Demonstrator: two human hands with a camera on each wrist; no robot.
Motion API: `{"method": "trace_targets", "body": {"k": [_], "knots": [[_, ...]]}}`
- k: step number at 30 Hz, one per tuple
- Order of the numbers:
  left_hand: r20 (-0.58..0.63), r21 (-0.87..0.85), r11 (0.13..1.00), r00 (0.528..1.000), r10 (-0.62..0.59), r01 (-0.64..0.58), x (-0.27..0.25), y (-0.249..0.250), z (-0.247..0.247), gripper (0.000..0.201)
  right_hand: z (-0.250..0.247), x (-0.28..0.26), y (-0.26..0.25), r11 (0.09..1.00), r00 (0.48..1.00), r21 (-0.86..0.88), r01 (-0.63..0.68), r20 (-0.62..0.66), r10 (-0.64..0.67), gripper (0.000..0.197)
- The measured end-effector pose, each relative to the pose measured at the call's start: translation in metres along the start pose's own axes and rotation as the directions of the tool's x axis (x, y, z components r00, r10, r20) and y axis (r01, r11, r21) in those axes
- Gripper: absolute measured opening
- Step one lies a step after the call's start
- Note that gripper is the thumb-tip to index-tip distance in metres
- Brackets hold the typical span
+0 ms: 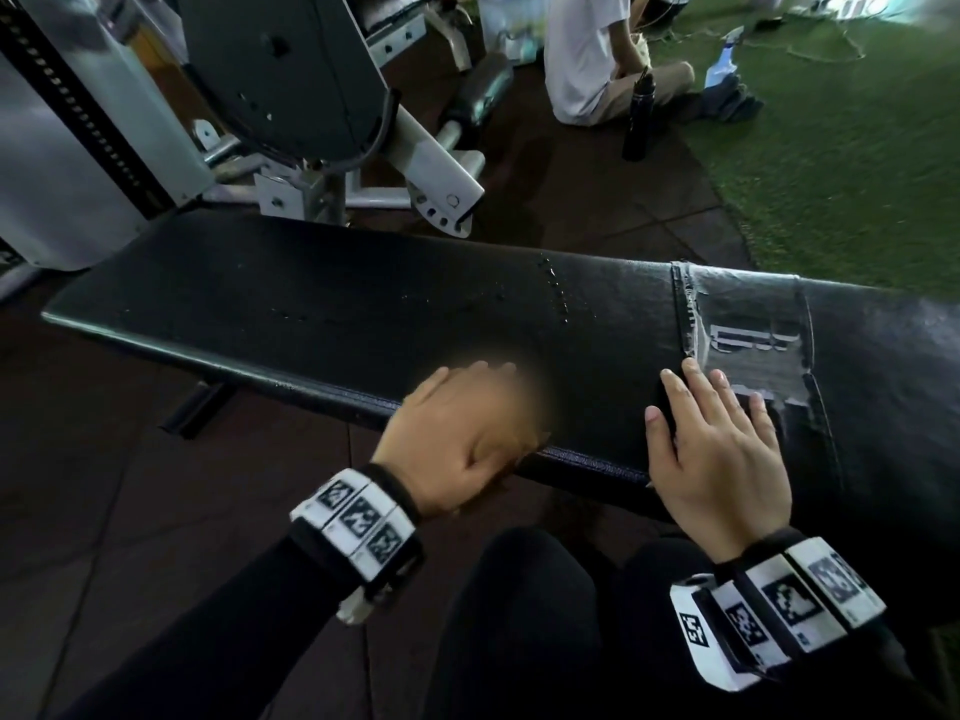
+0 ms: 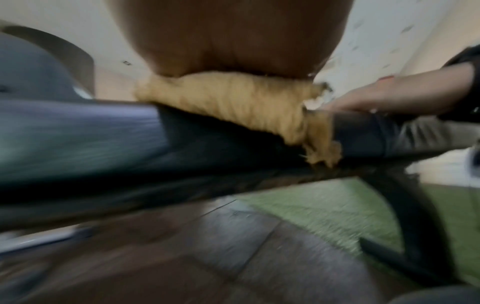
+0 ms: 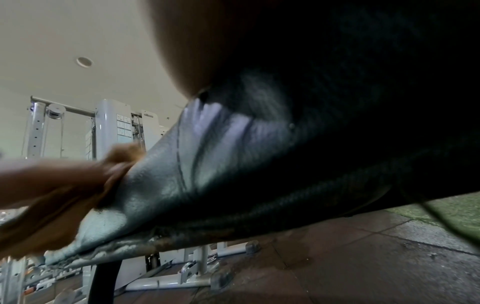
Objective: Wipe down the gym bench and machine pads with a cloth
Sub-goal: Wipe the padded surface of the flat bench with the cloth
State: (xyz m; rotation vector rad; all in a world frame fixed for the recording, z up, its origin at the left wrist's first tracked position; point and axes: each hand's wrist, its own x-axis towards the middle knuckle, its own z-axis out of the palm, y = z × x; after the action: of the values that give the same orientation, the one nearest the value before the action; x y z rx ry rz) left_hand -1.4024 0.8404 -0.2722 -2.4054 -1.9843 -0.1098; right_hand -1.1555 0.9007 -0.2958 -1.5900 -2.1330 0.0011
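Note:
The black padded bench (image 1: 311, 304) runs across the head view, with small droplets on its top. My left hand (image 1: 467, 423) grips a bunched tan cloth (image 2: 233, 102) against the near edge of the pad and is blurred by motion. A corner of the cloth (image 3: 39, 226) hangs over the bench edge. My right hand (image 1: 722, 444) lies flat with straight fingers on the pad, to the right of the left hand. It holds nothing. Its fingertips touch a worn, torn grey patch (image 1: 748, 335).
A white weight machine (image 1: 104, 122) with a black roller pad (image 1: 478, 90) stands behind the bench. A person in a white shirt (image 1: 587, 54) sits on the floor beyond, beside a black bottle (image 1: 638, 116). A spray bottle (image 1: 724, 59) stands on green turf (image 1: 857, 174).

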Motion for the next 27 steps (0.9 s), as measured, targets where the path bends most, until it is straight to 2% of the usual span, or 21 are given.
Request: {"method": "trace_targets", "body": {"k": [2,4,8,10,11,13,17,19,22,24,27], "knots": [[-0.005,-0.017,0.997,0.997,-0.080,0.080,-0.014,-0.026,-0.003,0.066,0.001,0.000,0.000,1.000,1.000,-0.001,-0.003,0.004,0.003,0.051],[-0.033,-0.026,0.970,0.970,-0.241,0.240,-0.019,-0.056,-0.004,0.065,0.001,0.001,-0.001,1.000,1.000,0.004,-0.005,0.003,0.005,0.051],[0.039,-0.014,0.830,0.829,-0.557,0.558,-0.001,-0.096,-0.005,0.062,0.001,0.000,-0.001,1.000,1.000,0.014,0.000,-0.006,0.000,0.051],[0.109,0.001,0.780,0.776,-0.622,0.626,0.018,-0.095,-0.007,0.065,0.001,0.000,-0.002,1.000,1.000,0.019,-0.001,-0.007,0.001,0.050],[0.135,0.013,0.771,0.763,-0.632,0.637,0.028,-0.090,-0.008,0.067,0.000,0.000,-0.002,1.000,1.000,0.018,-0.003,-0.005,0.003,0.049],[0.152,0.040,0.790,0.778,-0.610,0.612,0.045,-0.073,-0.010,0.070,0.000,0.000,-0.003,1.000,1.000,0.014,-0.001,0.001,0.001,0.049],[0.115,0.048,0.903,0.895,-0.431,0.428,0.069,-0.022,-0.004,0.074,-0.003,0.001,-0.004,1.000,1.000,0.012,0.003,0.022,-0.004,0.049],[0.100,0.041,0.937,0.932,-0.348,0.346,0.078,0.006,0.004,0.077,-0.006,0.002,-0.005,1.000,0.999,0.011,0.001,0.042,-0.002,0.046],[0.095,0.007,0.967,0.962,-0.256,0.256,0.084,0.030,0.010,0.081,-0.010,0.003,-0.006,1.000,0.993,0.003,-0.016,0.115,0.016,0.044],[0.058,-0.095,0.970,0.974,-0.218,0.223,0.081,0.028,0.009,0.085,-0.015,0.005,-0.006,1.000,0.981,-0.001,-0.026,0.193,0.025,0.048],[-0.026,-0.236,0.937,0.962,-0.271,0.258,0.065,0.006,0.010,0.079,-0.023,0.012,-0.011,0.999,0.952,-0.040,-0.026,0.304,0.036,0.050]]}}
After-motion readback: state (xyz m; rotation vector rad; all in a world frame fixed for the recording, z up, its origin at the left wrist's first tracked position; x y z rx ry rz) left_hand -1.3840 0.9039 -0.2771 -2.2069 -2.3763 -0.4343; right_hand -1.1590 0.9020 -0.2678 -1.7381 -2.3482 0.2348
